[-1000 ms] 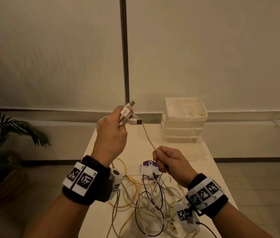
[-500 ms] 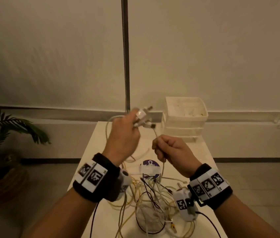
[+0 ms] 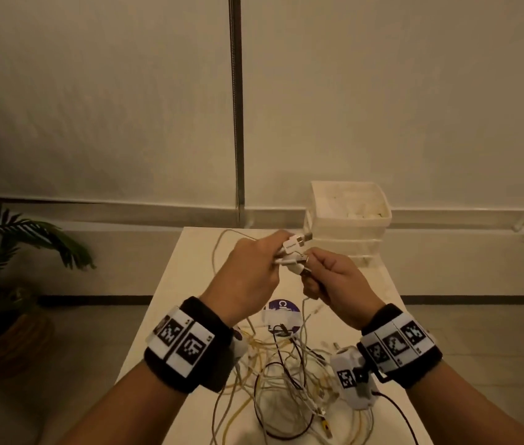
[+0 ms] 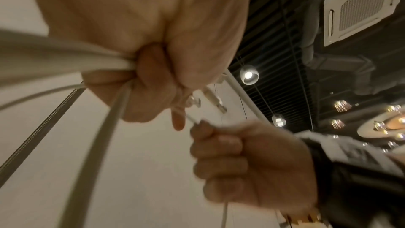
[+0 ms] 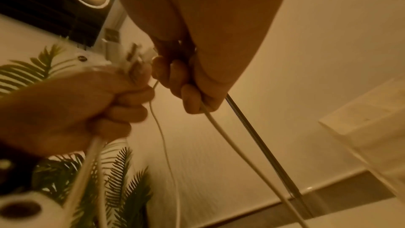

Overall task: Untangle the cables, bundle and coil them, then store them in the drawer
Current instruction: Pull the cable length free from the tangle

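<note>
Cable ends: where both fists meet above the white table [image 3: 170, 284], the thin white cables with metal-tipped plugs [image 3: 296, 245] are gathered.
Left hand [image 3: 247, 277]: fingers curled tight round several cords.
Right hand [image 3: 334, 284]: fingers clamped on one strand.
Tangle [image 3: 286, 380]: loose yellow, white and black cables below.
Drawer: translucent stacked plastic drawer unit [image 3: 347, 226] behind.
Advice: align plugs evenly, then draw slack gently, avoiding snags.

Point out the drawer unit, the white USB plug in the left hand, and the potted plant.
drawer unit [image 3: 347, 220]: head view, front wall of the top tray.
white USB plug [image 3: 293, 245]: head view, its white housing, above the left hand's fingers.
potted plant [image 3: 26, 232]: head view, a frond.
</note>
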`<state>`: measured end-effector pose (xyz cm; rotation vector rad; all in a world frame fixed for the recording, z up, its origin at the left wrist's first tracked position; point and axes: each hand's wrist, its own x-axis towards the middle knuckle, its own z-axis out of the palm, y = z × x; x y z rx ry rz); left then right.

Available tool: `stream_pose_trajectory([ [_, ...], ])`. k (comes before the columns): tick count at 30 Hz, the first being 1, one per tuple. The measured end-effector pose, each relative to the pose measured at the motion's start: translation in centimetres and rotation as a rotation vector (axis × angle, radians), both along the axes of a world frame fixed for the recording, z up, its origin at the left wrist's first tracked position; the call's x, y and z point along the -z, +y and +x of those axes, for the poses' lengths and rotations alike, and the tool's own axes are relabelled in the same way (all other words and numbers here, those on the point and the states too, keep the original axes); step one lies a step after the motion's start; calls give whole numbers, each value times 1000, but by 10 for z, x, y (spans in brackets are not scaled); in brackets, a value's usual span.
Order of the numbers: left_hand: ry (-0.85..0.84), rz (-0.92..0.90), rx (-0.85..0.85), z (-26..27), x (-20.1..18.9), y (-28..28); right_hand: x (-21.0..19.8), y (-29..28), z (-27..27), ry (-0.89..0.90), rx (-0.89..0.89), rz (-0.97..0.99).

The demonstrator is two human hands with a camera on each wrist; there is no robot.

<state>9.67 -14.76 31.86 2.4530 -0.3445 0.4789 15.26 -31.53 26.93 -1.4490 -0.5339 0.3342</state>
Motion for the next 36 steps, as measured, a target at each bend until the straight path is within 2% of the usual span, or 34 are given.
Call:
stream_pose_trajectory([
  [3, 3, 31, -62, 3, 2, -1, -6, 0, -2, -15, -38, 26],
  [6, -61, -1, -72, 3, -3, -1, -6, 4, -3, -18, -49, 64],
  [8, -119, -93, -114, 2, -13, -2, -3, 4, -1, -63, -38, 37],
  [12, -276, -326, -338, -1, -36, 21, 22, -2, -1, -73, 2, -103],
  [14, -336, -345, -419, 0, -42, 39, 35, -6, -4, -36, 30, -114],
  [16, -304, -309, -387, -1, -43, 46, 34, -6, -6, 0, 44, -97],
  [19, -233, -304, -229, -9, -35, 35, 26, -5, -5, 47, 63, -58],
  [21, -244, -280, -139, -14, -26, 29, 22, -5, -4, 54, 70, -28],
  [24, -121, -102, 77, -13, -8, 15, 16, -5, -3, 26, 45, -19],
  [26, -9, 10, 158, -10, 2, 3, 9, -5, -4, 20, 17, 13],
  [29, 2, -16, 95, -8, 10, -5, -4, -6, -8, 10, -20, 47],
  [32, -106, -22, 7, -6, 1, -5, -16, -4, -16, 23, -66, 99],
  [36, -281, -173, -132, -4, -26, 11, -14, -6, -25, 80, -86, 129],
])
